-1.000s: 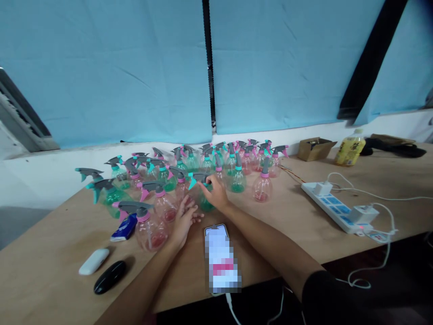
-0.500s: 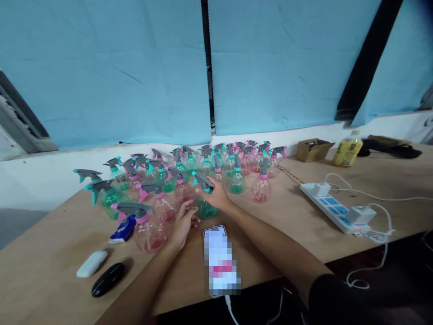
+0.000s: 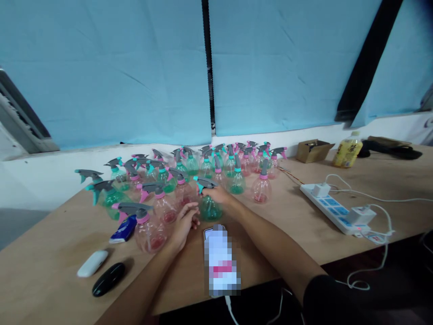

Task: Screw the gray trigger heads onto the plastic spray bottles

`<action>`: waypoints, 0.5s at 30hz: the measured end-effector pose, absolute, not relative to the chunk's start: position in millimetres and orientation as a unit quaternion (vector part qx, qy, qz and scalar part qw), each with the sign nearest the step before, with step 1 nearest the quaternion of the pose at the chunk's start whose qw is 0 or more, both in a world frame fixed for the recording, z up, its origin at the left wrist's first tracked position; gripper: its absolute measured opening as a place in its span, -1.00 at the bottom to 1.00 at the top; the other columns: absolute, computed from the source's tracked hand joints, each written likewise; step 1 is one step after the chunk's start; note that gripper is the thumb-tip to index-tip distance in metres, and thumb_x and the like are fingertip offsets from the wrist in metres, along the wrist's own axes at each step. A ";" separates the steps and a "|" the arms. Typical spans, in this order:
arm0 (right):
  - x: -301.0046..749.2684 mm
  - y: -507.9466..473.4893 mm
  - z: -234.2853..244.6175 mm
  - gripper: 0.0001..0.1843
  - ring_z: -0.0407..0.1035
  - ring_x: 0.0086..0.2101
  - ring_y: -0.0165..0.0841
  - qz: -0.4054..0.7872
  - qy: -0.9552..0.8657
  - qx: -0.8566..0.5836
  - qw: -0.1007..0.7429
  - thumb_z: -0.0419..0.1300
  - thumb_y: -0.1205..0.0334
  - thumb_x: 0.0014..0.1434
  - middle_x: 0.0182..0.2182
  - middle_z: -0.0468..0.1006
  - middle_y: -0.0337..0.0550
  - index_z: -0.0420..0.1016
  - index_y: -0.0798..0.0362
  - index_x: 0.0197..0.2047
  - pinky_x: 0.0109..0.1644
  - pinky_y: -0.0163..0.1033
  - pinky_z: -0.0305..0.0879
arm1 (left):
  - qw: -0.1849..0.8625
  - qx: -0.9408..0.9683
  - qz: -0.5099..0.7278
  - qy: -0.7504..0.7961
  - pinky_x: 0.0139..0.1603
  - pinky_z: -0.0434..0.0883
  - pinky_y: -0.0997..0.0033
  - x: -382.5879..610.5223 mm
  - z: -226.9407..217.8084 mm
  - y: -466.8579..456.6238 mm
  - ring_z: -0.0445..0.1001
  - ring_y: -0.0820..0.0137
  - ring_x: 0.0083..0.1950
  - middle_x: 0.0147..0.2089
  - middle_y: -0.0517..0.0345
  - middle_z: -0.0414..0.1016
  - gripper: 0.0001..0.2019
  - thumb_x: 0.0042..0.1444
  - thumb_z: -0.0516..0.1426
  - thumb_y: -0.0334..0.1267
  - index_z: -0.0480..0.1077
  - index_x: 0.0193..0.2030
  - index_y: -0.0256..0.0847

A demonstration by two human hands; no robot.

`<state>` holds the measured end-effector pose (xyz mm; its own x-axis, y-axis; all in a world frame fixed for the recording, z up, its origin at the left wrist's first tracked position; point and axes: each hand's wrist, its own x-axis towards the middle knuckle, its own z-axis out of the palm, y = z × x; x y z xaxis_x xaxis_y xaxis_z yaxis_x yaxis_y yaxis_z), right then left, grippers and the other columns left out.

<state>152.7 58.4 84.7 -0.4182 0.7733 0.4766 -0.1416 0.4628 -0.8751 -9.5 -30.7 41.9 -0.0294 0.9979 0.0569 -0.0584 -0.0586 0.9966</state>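
My right hand [image 3: 219, 195] is closed round the neck of a green see-through spray bottle [image 3: 211, 212], just under its grey and turquoise trigger head. The bottle is upright, and the fingers behind it are partly hidden. My left hand [image 3: 184, 221] holds nothing; its fingers are loosely bent and apart, close to the green bottle's left side. Left of that hand is a pink spray bottle [image 3: 150, 234] with a grey and pink head. Another pink spray bottle [image 3: 164, 208] sits just behind it.
Several more pink and green spray bottles [image 3: 237, 183] crowd the table [image 3: 64, 234] toward the wall. A phone [image 3: 219, 259] lies in front of my hands. At left are a blue packet [image 3: 123, 229], a white case [image 3: 93, 263] and a black case [image 3: 108, 280]; at right, a power strip [image 3: 328, 207].
My right hand has shifted down from the trigger head to the bottle's neck and closed round it. The green bottle sits slightly farther right. My left hand has barely moved.
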 end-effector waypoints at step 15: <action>157.1 60.6 82.9 -0.74 0.32 -0.40 -0.39 0.484 -0.702 -0.188 0.487 0.11 0.33 -0.12 -0.52 0.45 -0.29 0.58 0.04 -0.35 -0.23 -0.28 0.25 | 0.498 0.516 0.497 0.489 -0.60 0.14 0.59 -9.3 45.4 -33.6 0.34 0.55 -0.57 -0.47 0.28 0.39 -0.72 0.03 0.18 -0.04 0.45 -0.23 -0.21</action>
<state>157.1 60.6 82.9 -0.4544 0.7358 0.5021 -0.2069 0.4611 -0.8629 -9.3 -33.6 45.4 0.0272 0.9993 0.0257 0.0102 -0.0260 0.9996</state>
